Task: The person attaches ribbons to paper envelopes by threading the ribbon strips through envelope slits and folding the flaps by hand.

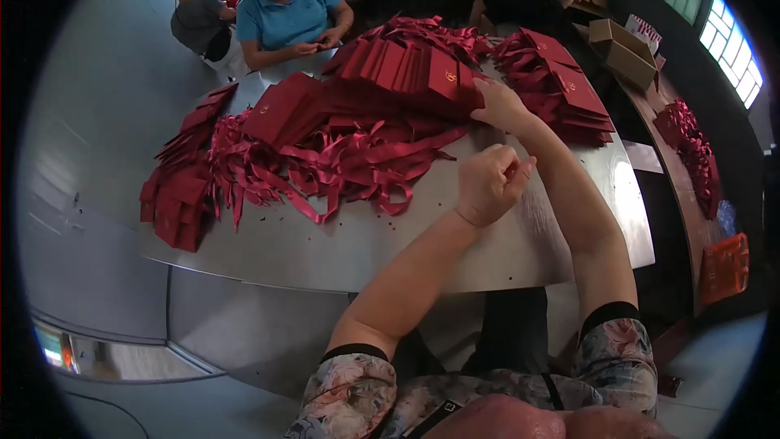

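Note:
My left hand (490,184) is raised over the bare metal in front of the pile, its fingers curled into a fist; whatever they may hold is hidden. My right hand (501,106) reaches farther in and grips the right end of a row of red gift bags (406,69). Those bags are flat, stacked side by side, with a small gold emblem. A tangle of red ribbons (349,167) spreads in front of them. To the right of my right hand lies another stack of red gift bags (569,89).
The metal table (390,252) bears more red bags (183,203) at its left end. Across it, a person in a blue shirt (288,20) works with both hands. A cardboard box (624,53) and an orange packet (725,268) rest on the right-hand bench.

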The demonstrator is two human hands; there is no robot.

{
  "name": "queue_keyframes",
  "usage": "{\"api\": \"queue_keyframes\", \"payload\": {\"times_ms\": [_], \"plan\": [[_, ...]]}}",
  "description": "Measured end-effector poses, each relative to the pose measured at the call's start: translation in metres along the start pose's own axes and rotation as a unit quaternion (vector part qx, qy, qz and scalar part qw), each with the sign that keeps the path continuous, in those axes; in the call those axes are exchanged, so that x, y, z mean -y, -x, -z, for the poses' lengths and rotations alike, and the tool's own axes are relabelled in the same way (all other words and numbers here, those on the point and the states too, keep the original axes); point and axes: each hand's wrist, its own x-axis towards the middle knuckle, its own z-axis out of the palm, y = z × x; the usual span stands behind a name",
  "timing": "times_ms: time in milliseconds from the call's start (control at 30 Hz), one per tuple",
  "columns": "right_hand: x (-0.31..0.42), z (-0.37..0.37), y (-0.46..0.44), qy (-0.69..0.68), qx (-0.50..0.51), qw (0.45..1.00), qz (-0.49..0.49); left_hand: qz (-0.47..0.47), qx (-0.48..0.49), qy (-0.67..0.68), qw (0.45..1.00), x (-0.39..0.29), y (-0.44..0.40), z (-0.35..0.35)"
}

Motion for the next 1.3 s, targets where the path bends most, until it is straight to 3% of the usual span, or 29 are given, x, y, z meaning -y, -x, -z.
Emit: {"api": "queue_keyframes", "payload": {"times_ms": [167, 367, 467, 533, 567, 633, 733, 867, 967, 1067, 1167, 1233, 1300], "plan": [[-0.022, -0.040, -0.001, -0.031, -0.009, 0.999, 0.034, 0.004, 0.028, -0.015, 0.999, -0.001, -0.002, 0.001], [-0.024, -0.024, 0.008, -0.040, 0.006, 0.999, -0.010, -0.003, 0.024, -0.029, 0.999, 0.003, 0.001, -0.003], [-0.028, -0.013, 0.011, -0.048, 0.042, 0.998, 0.019, 0.009, 0.043, -0.032, 0.999, 0.002, 0.000, -0.001], [-0.023, -0.007, 0.010, -0.201, 0.035, 0.979, 0.003, 0.005, 0.039, -0.026, 0.999, 0.001, 0.000, -0.002], [-0.016, -0.008, 0.009, -0.203, 0.036, 0.979, 0.003, -0.001, 0.034, -0.021, 0.999, 0.002, 0.000, -0.003], [-0.003, -0.015, 0.008, -0.132, -0.097, 0.985, 0.054, -0.002, 0.039, -0.023, 0.999, 0.004, 0.001, -0.003], [0.001, -0.035, 0.000, -0.083, -0.111, 0.986, 0.092, -0.001, 0.045, -0.017, 0.999, 0.003, 0.000, -0.003], [0.010, -0.032, -0.003, -0.118, -0.133, 0.980, 0.088, 0.009, 0.035, -0.009, 0.999, 0.003, -0.001, -0.003], [0.018, -0.020, -0.007, -0.197, -0.100, 0.975, 0.026, 0.006, 0.042, -0.004, 0.999, 0.003, 0.000, -0.004], [0.019, -0.011, -0.015, -0.092, -0.158, 0.983, 0.007, -0.014, 0.037, -0.010, 0.999, 0.006, 0.001, -0.005], [0.017, 0.012, -0.018, -0.070, -0.327, 0.942, 0.005, 0.001, 0.045, -0.023, 0.999, 0.003, 0.000, -0.002], [0.015, 0.029, -0.019, -0.078, -0.376, 0.923, -0.015, -0.006, 0.043, -0.018, 0.999, 0.004, 0.000, -0.003], [0.009, 0.038, -0.015, -0.094, -0.356, 0.929, -0.048, -0.019, 0.043, -0.013, 0.999, 0.004, 0.002, -0.005]]}}
